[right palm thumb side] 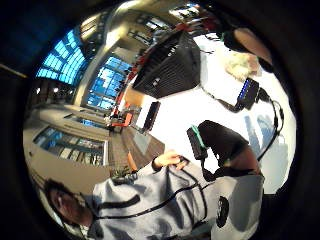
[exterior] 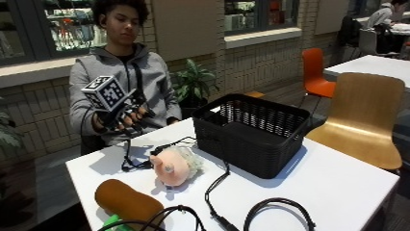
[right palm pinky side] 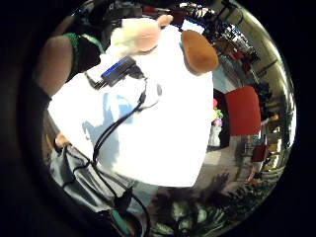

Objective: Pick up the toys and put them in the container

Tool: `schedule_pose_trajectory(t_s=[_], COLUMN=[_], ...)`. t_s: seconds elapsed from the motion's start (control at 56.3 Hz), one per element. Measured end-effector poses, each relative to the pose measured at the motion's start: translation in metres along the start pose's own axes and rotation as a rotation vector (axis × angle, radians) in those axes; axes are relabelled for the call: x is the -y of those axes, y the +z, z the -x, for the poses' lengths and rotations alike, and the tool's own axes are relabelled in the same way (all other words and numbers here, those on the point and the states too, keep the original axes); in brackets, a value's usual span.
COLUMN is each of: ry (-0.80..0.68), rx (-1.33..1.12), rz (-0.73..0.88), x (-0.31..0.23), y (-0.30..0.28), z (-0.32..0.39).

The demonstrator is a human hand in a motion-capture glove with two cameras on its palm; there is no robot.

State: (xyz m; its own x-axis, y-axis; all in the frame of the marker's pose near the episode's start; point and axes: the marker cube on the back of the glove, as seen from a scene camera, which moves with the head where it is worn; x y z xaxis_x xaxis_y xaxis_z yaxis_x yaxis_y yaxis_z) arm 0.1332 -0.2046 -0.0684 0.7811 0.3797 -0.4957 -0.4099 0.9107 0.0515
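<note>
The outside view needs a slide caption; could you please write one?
Gloved right hand raised above the table, holding nothing; pink plush toy and brown toy lie beside the black basket.

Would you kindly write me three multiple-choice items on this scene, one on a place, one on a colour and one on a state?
1. Where does the pink plush toy lie?
A. in the basket
B. on the table, beside the basket
C. on the wooden chair

2. What colour is the basket?
A. black
B. white
C. red

3. What is the gloved right hand doing?
A. gripping the pink toy
B. pressing on the basket rim
C. raised above the table, holding nothing

Answers:
1. B: the outside view shows the toy on the white table, just outside the basket wall.
2. A: its mesh walls and rim are black.
3. C: the hand is up in front of the person's chest, apart from both the pink toy and the brown toy.
</note>
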Motion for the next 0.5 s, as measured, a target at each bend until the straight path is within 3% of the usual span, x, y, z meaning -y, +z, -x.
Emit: schedule_pose_trajectory(t_s=[0.053, 0.249, 0.498], ry=[-0.066, 0.009, 0.149], rx=[-0.039, -0.272, -0.349], rz=[0.101, 0.229, 0.349], x=[0.023, 0.121, 0.169], y=[0.005, 0.027, 0.065], z=[-0.008, -0.018, -0.026])
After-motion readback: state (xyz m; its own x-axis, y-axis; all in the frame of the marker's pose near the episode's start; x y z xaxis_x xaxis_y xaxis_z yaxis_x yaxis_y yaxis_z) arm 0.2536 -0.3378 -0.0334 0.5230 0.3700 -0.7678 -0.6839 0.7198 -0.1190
